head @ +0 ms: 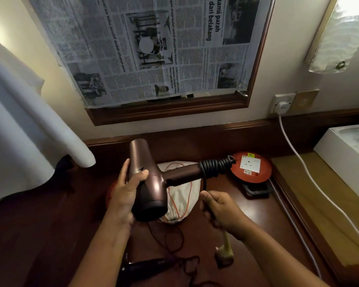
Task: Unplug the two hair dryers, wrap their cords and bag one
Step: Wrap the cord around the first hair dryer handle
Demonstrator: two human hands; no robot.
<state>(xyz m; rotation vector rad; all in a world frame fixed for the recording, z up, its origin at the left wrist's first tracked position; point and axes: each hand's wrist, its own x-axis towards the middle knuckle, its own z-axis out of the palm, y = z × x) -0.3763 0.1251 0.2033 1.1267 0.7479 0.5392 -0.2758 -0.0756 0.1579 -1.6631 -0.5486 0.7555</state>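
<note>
While a newspaper (pixel 153 48) covers the framed mirror above, the dark wooden tabletop (pixel 39 235) spreads beneath your hands, its back edge running along the wall. A white cloth (pixel 19 121) hangs over the tabletop's left edge. At the right edge a white box (pixel 344 158) sits on a lighter surface, and a white cable (pixel 298 160) runs down from the wall socket (pixel 282 104) past it. Near the back right corner an orange extension reel (pixel 251 168) rests on its black stand. You hold the brown hair dryer (pixel 151 183) above the middle of the tabletop, your left hand (pixel 124 193) wrapped round its barrel, the handle pointing right. Black cord (pixel 216 165) is coiled in tight turns round the end of that handle. Your right hand (pixel 222 210) is closed round the cord's loose end just below the coil, and the plug (pixel 224 255) dangles beneath your wrist. Under the dryer a white drawstring bag (pixel 182 195) with orange string lies on the tabletop. At the front edge lies a second hair dryer (pixel 145 266), dark and dimly seen, its cord (pixel 174 239) loose and looping beside it.
</note>
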